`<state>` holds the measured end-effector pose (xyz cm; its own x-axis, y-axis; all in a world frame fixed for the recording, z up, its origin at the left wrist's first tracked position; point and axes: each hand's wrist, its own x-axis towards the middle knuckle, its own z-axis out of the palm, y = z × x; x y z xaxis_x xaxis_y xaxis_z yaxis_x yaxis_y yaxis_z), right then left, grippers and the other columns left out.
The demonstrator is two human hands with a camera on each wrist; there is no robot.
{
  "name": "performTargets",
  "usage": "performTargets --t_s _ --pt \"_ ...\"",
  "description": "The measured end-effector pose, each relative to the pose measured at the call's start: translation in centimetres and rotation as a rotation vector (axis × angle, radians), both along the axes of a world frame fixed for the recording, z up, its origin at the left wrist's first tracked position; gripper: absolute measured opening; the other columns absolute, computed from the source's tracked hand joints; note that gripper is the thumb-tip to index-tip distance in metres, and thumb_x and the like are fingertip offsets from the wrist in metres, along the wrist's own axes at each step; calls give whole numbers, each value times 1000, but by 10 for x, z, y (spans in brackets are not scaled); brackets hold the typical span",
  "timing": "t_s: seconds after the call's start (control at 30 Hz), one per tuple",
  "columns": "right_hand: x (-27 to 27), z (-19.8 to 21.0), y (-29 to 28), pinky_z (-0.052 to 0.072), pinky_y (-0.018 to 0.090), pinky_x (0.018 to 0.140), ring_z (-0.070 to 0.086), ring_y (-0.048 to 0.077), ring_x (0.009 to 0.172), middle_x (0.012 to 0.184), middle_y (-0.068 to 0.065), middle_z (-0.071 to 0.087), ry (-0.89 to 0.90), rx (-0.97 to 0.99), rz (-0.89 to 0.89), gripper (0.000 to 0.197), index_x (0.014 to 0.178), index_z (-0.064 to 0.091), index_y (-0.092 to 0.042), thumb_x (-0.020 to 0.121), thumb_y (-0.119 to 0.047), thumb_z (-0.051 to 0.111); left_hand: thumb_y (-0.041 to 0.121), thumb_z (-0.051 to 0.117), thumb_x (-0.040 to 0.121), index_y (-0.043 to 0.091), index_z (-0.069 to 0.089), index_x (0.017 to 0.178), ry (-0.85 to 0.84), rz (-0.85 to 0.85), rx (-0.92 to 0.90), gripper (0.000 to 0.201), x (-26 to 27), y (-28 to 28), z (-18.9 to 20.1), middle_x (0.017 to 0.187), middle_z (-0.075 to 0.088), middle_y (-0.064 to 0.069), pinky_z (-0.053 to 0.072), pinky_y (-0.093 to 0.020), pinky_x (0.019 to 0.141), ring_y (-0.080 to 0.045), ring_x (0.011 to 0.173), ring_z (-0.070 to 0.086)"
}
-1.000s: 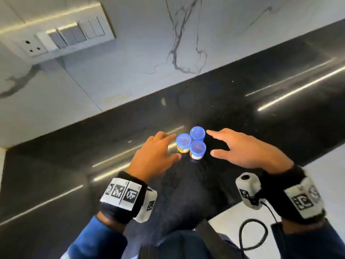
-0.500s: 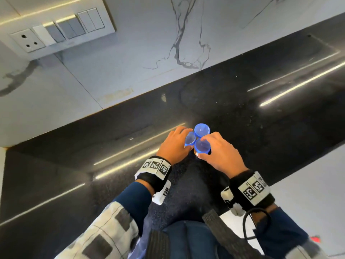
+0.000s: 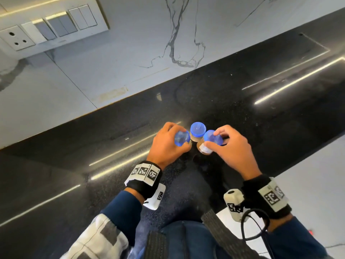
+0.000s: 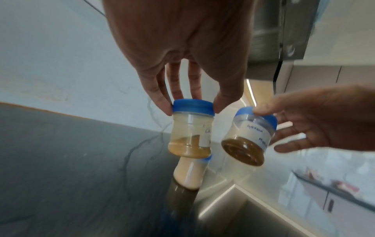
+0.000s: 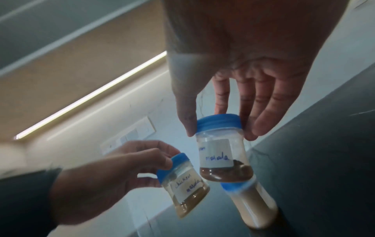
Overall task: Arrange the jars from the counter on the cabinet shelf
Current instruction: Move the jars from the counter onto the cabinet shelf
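Head view: we pinch one jar per hand by blue lids, left hand (image 3: 166, 144) w/ chicken masala jar (image 4: 190, 128), right hand (image 3: 231, 146) w/ masala jar (image 5: 223, 147), both lifted off counter (image 3: 242, 113); third jar (image 3: 197, 132) stands btwn them.

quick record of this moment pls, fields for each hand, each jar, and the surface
left hand: pinches the blue lid of the jar with light brown powder, lifted off the counter
right hand: pinches the blue lid of the jar with dark brown powder, lifted and tilted in the head view
third jar: blue lid, pale powder filling most of it, stands on the counter between the hands, untouched
counter: glossy black, against a white marble wall
labels: handwritten; the dark jar's reads "masala"
cabinet shelf: not identifiable
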<state>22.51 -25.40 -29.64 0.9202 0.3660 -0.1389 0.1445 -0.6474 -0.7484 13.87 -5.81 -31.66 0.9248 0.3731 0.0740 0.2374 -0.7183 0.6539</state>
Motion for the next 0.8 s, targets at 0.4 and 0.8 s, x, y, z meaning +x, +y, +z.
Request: performTargets --t_s 0.4,0.8 --pt "36 124 12 56 41 73 62 9 72 81 -9 65 -197 203 57 34 88 64 -29 69 -55 75 18 75 74 18 69 106 -443 12 -129 33 3 27 164 111 63 2 58 -32 82 -12 96 65" --pt "72 359 23 54 28 63 63 -4 66 87 -24 66 -682 369 147 43 91 63 -34 62 -63 75 33 69 71 27 70 95 -635 -140 245 24 -1 24 422 102 70 11 58 -27 77 -8 88 68"
